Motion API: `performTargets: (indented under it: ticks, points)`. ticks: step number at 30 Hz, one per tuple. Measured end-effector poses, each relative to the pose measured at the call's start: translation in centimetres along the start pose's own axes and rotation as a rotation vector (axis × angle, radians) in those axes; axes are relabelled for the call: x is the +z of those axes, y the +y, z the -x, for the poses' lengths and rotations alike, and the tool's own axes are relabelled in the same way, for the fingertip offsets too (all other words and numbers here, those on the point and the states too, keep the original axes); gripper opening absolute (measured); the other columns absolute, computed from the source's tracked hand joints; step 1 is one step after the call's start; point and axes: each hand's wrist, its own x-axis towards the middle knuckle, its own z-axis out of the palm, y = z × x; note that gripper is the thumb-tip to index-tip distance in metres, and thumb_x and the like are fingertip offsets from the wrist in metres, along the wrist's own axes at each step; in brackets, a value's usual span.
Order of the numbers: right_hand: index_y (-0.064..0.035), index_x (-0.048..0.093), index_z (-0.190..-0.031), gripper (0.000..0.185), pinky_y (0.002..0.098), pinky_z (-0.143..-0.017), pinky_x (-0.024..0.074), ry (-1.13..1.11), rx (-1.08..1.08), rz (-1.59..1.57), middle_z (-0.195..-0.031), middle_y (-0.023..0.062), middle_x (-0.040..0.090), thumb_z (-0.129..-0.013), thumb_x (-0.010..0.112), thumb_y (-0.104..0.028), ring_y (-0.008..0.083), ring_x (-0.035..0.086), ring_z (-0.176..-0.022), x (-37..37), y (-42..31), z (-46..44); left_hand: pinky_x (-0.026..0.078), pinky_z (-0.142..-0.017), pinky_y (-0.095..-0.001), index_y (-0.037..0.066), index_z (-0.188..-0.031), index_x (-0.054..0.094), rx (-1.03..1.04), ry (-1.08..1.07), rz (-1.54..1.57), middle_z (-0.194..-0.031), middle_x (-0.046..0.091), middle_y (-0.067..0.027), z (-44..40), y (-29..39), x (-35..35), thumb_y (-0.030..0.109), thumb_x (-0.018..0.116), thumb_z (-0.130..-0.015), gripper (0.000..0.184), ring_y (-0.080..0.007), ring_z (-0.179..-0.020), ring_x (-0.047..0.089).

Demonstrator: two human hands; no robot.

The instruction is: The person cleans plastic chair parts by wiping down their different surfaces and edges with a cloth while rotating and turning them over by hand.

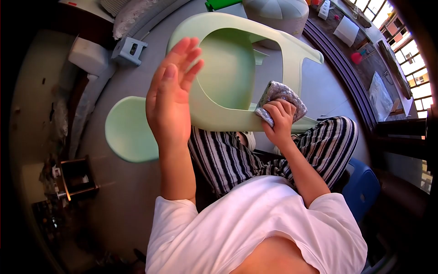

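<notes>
A pale green plastic chair frame (200, 107) lies in front of my knees, its rounded ring and legs facing me. My right hand (280, 119) is closed on a grey, glittery cloth (283, 93), pressed against the near edge of the chair frame. Raised in the air at the left side of the frame is my left hand (173, 91), fingers apart and holding nothing. Beside my left forearm sits a separate round pale green piece (131, 130) on the floor, partly hidden behind the arm.
A small grey stool (129, 51) and a white box (89, 55) stand at the upper left. A round cushioned pouf (278, 16) is beyond the chair. Dark door tracks (340, 73) run along the right. A blue stool (361, 187) is by my right side.
</notes>
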Motion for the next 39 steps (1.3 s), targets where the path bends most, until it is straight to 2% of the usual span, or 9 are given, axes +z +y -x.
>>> performTargets:
  ticks: [2, 5, 12, 16, 19, 23, 28, 32, 39]
  points:
    - [-0.0088, 0.060, -0.093, 0.031, 0.0389, -0.088, 0.0300, -0.006, -0.001, -0.005, -0.094, 0.0037, 0.061, -0.063, 0.065, -0.012, 0.0243, 0.053, -0.100, 0.0, 0.0, 0.1, 0.038, -0.100, -0.0333, -0.003, -0.131, 0.044, 0.440, 0.244, -0.987, -0.128, 0.052, -0.0173, -1.9, -2.3, -2.7, 0.017, 0.064, -0.087, 0.052, -0.0216, -0.116, 0.051]
    - [-0.0088, 0.059, -0.100, 0.038, 0.0401, -0.092, 0.0298, -0.041, 0.002, 0.006, -0.102, 0.0051, 0.060, -0.063, 0.067, -0.012, 0.0257, 0.052, -0.105, 0.0, 0.0, 0.7, 0.044, -0.094, -0.0326, -0.002, -0.131, 0.042, -0.021, 0.144, -0.703, -0.123, 0.054, -0.0151, -3.0, -4.3, -4.1, 0.019, 0.070, -0.083, 0.059, -0.0199, -0.110, 0.054]
    - [-0.0035, 0.058, -0.107, 0.042, 0.0420, -0.102, 0.0312, 0.060, 0.136, -0.087, -0.111, 0.0126, 0.057, -0.065, 0.057, 0.005, 0.0340, 0.046, -0.115, 0.1, 0.2, 0.9, 0.047, -0.088, -0.0327, -0.002, -0.128, 0.043, -0.063, 0.047, -0.465, -0.118, 0.057, -0.0141, -3.2, -5.0, -4.8, 0.019, 0.073, -0.080, 0.061, -0.0200, -0.103, 0.057]
    - [0.0002, 0.055, -0.110, 0.016, 0.0212, -0.078, 0.0418, 0.316, 0.536, -0.535, -0.099, 0.0038, 0.061, -0.095, 0.053, -0.005, 0.0079, 0.053, -0.088, -0.3, -0.8, -3.1, 0.047, -0.088, -0.0330, -0.001, -0.128, 0.043, -0.026, 0.064, -0.555, -0.116, 0.057, -0.0132, -3.2, -5.3, -4.6, 0.019, 0.075, -0.078, 0.062, -0.0206, -0.103, 0.057]
    - [-0.0031, 0.059, -0.107, 0.046, 0.0375, -0.089, 0.0414, 0.289, -0.062, -0.449, -0.105, 0.0117, 0.060, -0.063, 0.055, 0.009, 0.0299, 0.054, -0.100, -1.2, -4.7, -9.5, 0.047, -0.089, -0.0332, 0.000, -0.127, 0.044, -0.065, 0.084, -0.673, -0.117, 0.057, -0.0128, -2.8, -4.0, -3.6, 0.017, 0.075, -0.076, 0.062, -0.0208, -0.103, 0.057]
    - [-0.0117, 0.057, -0.114, 0.046, 0.0467, -0.104, 0.0286, -0.045, -0.566, -0.343, -0.119, 0.0043, 0.057, -0.069, 0.059, -0.005, 0.0258, 0.049, -0.119, 2.4, -8.8, -16.3, 0.044, -0.093, -0.0321, 0.000, -0.129, 0.043, -0.076, -0.052, -0.732, -0.120, 0.056, -0.0120, -1.5, -5.0, -4.7, 0.012, 0.076, -0.074, 0.065, -0.0201, -0.108, 0.055]
    - [-0.0170, 0.060, -0.114, 0.043, 0.0449, -0.102, 0.0306, 0.023, -0.348, -0.182, -0.119, 0.0020, 0.061, -0.076, 0.064, -0.036, 0.0226, 0.051, -0.118, 6.6, -4.1, -22.0, 0.042, -0.096, -0.0349, 0.000, -0.132, 0.039, -0.046, 0.068, -0.709, -0.125, 0.051, -0.0143, -0.2, -3.5, -3.2, 0.012, 0.076, -0.075, 0.070, -0.0220, -0.112, 0.051]
    - [-0.0214, 0.060, -0.117, 0.053, 0.0395, -0.086, 0.0445, -0.403, 0.362, -0.065, -0.099, 0.0094, 0.068, -0.085, 0.045, -0.060, 0.0295, 0.063, -0.097, 4.3, 3.7, -23.1, 0.041, -0.097, -0.0355, 0.000, -0.133, 0.038, -0.079, 0.108, -0.659, -0.125, 0.051, -0.0133, 0.9, -2.9, -2.6, 0.010, 0.076, -0.075, 0.071, -0.0221, -0.112, 0.051]
    - [-0.0136, 0.063, -0.113, 0.048, 0.0388, -0.088, 0.0448, -0.167, 0.577, 0.037, -0.111, 0.0139, 0.064, -0.087, 0.048, -0.052, 0.0320, 0.059, -0.104, 0.5, 25.4, -13.4, 0.041, -0.097, -0.0351, -0.001, -0.134, 0.037, -0.048, 0.123, -0.660, -0.126, 0.051, -0.0125, 1.7, -3.0, -2.8, 0.007, 0.073, -0.077, 0.068, -0.0223, -0.112, 0.051]
